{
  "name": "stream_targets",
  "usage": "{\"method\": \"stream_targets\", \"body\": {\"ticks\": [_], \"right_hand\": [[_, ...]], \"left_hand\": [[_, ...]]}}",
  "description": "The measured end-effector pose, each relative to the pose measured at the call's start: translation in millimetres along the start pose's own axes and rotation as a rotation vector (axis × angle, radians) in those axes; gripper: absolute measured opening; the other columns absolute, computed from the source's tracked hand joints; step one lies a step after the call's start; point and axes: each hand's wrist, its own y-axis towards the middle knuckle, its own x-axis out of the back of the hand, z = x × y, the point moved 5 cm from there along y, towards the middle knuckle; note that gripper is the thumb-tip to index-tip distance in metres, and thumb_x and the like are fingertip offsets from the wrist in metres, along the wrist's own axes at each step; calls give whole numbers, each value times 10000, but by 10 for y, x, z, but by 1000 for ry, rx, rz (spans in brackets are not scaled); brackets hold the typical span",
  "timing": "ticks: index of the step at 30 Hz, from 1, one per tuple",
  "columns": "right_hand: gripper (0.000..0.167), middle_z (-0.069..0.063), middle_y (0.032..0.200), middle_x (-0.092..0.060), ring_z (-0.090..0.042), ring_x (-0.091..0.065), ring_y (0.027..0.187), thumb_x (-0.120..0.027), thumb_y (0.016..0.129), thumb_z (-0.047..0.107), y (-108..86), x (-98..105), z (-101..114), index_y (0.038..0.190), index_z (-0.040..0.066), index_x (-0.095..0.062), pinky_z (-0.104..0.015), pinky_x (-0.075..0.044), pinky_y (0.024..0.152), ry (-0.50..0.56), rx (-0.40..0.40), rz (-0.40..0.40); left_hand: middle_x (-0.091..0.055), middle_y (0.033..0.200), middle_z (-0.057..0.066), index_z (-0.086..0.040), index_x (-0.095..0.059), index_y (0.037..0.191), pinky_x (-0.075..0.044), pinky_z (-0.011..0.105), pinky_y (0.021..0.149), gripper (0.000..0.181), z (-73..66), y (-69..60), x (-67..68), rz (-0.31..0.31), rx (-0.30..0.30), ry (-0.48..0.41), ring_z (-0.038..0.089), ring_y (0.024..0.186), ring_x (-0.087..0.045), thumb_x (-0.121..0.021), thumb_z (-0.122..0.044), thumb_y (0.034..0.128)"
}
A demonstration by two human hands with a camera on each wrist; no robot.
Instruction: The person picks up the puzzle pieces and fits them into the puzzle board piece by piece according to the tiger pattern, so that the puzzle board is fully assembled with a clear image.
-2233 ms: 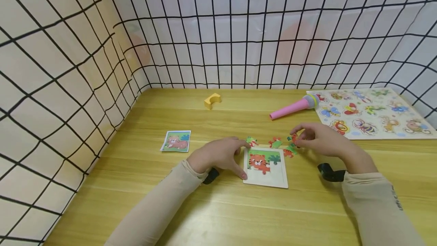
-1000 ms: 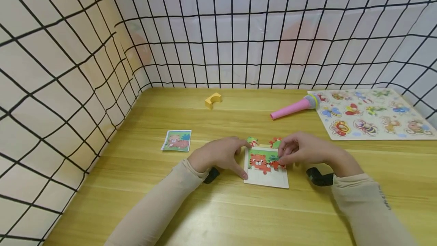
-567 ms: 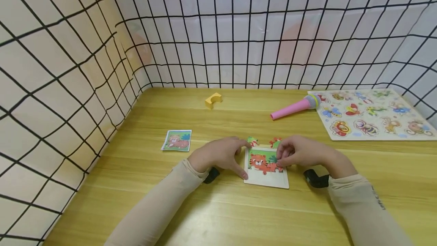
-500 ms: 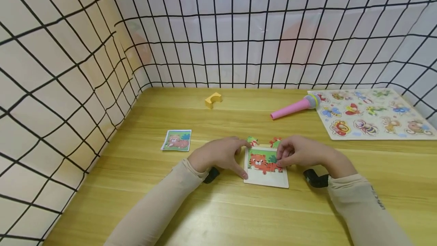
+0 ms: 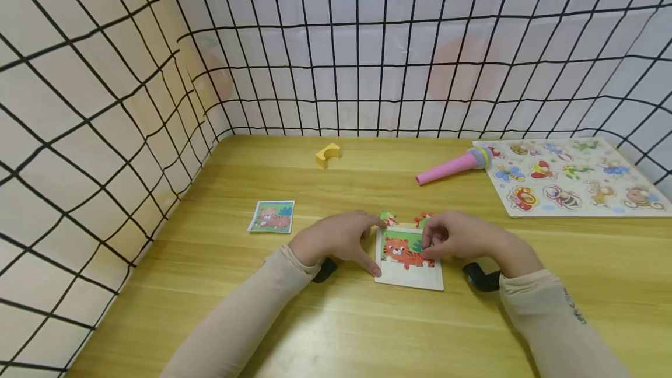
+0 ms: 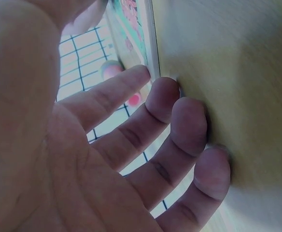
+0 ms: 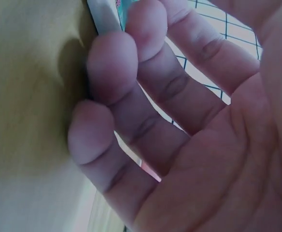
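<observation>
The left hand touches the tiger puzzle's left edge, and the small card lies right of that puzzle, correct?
Not quite: the head view shows the small card lying left of the tiger puzzle. The left hand does touch the puzzle's left edge.

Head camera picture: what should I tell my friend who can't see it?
A person's left grip touches the left side of a partly filled tiger puzzle on a wood-grain table, the right grip its right side. Two loose pieces lie behind it, with a picture card to the left and a yellow block and pink microphone farther back.
</observation>
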Motion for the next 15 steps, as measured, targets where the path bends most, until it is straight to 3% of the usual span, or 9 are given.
{"method": "stream_targets", "body": {"ticks": [15], "right_hand": [[123,47,691,-530,-115,-488,632,-780,892,176,1,-33,57,810,161,-689,-267,-405,579,-46,4,3]], "left_hand": [[-548,1020,-31,-183,-534,1438,-459,282,763,905,-16,-5,-7,7,3,13,137,912,-532,-894,-543,691]]}}
